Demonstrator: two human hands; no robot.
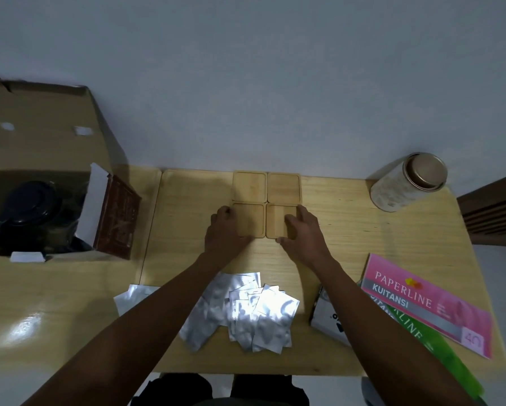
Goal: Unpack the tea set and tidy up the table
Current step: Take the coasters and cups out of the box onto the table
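Several square wooden coasters lie in a two-by-two block on a wooden tray (187, 200) near the wall. My left hand (224, 230) holds the left edge of the near left coaster (251, 219). My right hand (303, 232) rests on the near right coaster (278, 219), fingers spread over it. The far left coaster (249, 186) and far right coaster (284, 187) lie untouched. An open cardboard box (40, 148) at the left holds a dark teapot (29, 209) in plastic wrap.
A brown patterned inner box (118, 218) leans at the carton's right side. A pile of silver foil sachets (246, 309) lies near the front edge. A round tin (410, 180) stands at the back right. Pink and green receipt books (427, 303) and a small white box (328, 315) lie at the right.
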